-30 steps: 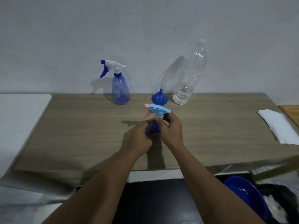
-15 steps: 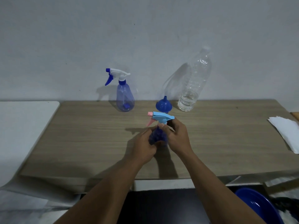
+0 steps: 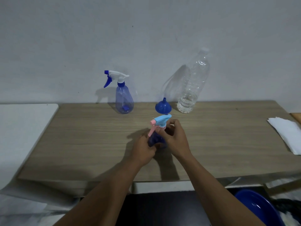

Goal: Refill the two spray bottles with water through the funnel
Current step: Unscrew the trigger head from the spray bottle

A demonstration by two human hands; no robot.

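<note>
Left hand (image 3: 143, 152) grips the dark spray bottle (image 3: 156, 141), hiding its body; right hand (image 3: 175, 137) pinches the light-blue sprayer head (image 3: 162, 121).

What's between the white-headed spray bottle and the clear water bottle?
Head view: the blue funnel, spout up, sits nearer the water bottle; rest is bare tabletop.
</note>
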